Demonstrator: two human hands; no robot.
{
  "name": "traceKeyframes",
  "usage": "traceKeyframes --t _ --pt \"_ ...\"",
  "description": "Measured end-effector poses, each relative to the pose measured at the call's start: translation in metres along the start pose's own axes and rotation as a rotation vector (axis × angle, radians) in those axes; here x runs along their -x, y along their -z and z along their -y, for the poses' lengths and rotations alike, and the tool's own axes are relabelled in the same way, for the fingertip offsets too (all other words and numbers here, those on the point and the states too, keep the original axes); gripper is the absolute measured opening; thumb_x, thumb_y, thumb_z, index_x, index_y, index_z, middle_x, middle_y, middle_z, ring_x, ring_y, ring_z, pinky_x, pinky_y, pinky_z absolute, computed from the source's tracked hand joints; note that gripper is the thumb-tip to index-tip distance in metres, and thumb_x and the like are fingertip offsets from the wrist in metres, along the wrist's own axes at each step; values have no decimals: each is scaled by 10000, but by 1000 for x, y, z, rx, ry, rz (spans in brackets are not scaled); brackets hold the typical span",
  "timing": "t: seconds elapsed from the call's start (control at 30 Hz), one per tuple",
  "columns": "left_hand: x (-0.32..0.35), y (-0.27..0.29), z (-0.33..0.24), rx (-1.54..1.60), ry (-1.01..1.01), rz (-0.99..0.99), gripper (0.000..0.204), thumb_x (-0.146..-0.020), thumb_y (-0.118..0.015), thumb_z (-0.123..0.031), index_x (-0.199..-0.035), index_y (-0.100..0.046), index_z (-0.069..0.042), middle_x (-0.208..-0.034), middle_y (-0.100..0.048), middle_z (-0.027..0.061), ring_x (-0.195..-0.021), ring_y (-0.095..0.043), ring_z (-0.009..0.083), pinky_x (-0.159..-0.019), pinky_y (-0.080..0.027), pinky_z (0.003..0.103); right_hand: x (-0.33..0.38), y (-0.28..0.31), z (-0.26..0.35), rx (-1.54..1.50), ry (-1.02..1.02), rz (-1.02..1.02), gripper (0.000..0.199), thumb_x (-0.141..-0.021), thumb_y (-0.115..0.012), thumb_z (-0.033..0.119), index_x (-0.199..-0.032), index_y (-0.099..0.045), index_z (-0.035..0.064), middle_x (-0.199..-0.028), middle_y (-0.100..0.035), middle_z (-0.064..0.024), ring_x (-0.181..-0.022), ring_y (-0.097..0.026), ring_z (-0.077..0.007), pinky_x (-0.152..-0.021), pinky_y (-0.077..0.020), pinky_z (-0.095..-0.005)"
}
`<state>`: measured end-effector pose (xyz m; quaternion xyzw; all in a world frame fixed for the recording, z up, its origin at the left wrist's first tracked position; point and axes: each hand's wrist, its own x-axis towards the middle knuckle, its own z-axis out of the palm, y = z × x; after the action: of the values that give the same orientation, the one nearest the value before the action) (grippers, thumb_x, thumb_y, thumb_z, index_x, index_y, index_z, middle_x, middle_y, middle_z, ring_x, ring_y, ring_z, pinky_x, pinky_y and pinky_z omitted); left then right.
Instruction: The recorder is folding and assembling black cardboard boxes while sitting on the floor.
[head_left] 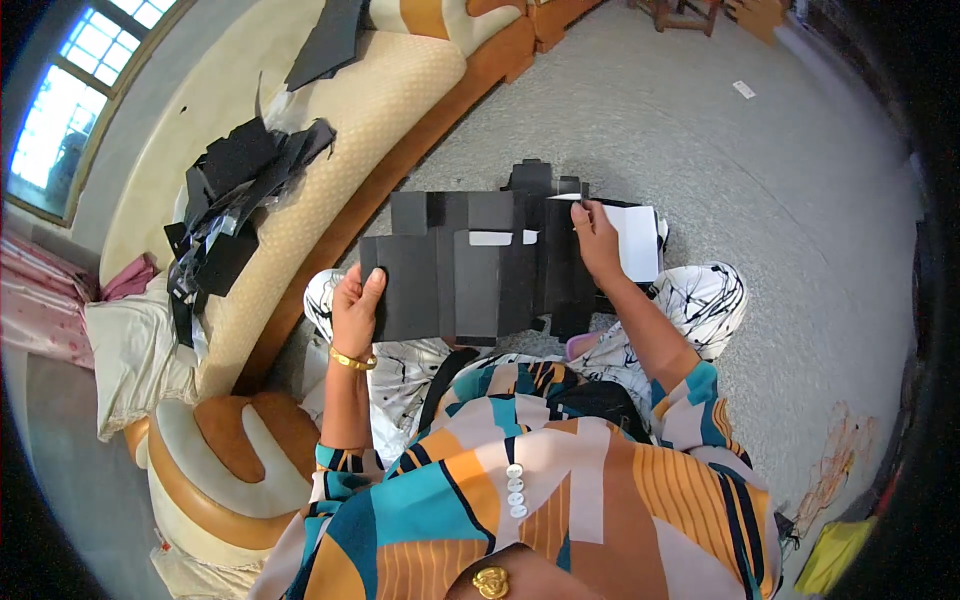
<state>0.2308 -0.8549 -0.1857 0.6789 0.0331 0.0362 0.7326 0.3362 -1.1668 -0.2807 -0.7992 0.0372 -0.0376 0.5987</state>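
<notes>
Black unfolded cardboard-like sheet with creased flaps (470, 265) is spread over the lap (400, 390) — left hand (356, 308) gripping its left edge, right hand (598, 243) closed near its upper right edge — beside white rectangular paper (640, 245), with black scraps (240, 160) heaped on the cream quilted sofa (400, 85)

I have the bare left hand (355, 318) at nine o'clock, gripping with its thumb on top and pointing toward twelve, the fingers partly hidden beneath. The left forearm (347, 415) runs almost straight toward twelve. On my feed the bare right hand (597, 243) sits at two o'clock, fingers bent in a pinch. Its bare right forearm (652, 325) slants toward eleven, elbow bent near four.
</notes>
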Motion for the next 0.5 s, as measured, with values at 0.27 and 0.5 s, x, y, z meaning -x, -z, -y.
traceKeyframes --t 0.27,0.5 --pt "-3 29 27 -15 71 -46 206 -866 -499 -147 -1000 -554 -1 -914 -611 31 -775 -550 85 -701 -431 219 -5 3 -48 -560 -457 52 266 -857 -478 281 -906 -560 32 -824 -597 -81 -701 -583 -191 -629 -449 -304" --pt "-5 65 32 -69 170 -86 198 -869 -492 -162 -977 -566 -14 -892 -607 17 -760 -545 76 -694 -428 222 -16 27 -28 -748 -467 274 260 -848 -499 268 -955 -576 44 -878 -616 -79 -797 -589 -187 -717 -460 -328"
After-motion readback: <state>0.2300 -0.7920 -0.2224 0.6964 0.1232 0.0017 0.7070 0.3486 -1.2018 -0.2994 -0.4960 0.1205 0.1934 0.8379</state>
